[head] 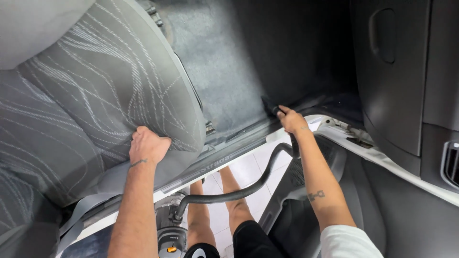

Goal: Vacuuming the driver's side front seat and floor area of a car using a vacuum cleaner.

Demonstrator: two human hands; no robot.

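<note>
My left hand [147, 145] rests with curled fingers on the front edge of a grey patterned car seat [91, 95]. My right hand [290, 119] grips the dark nozzle [269, 106] of a vacuum hose, which touches the grey floor carpet [229, 62] near the door sill. The black ribbed hose [248, 188] curves down from that hand to a grey vacuum cleaner [169, 229] standing on the tiled ground between my legs.
The open car door with its dark trim [397, 95] stands at the right. The sill plate [224, 160] runs across below the seat. White floor tiles [260, 162] lie outside the car. A seat rail [209, 128] shows beside the seat.
</note>
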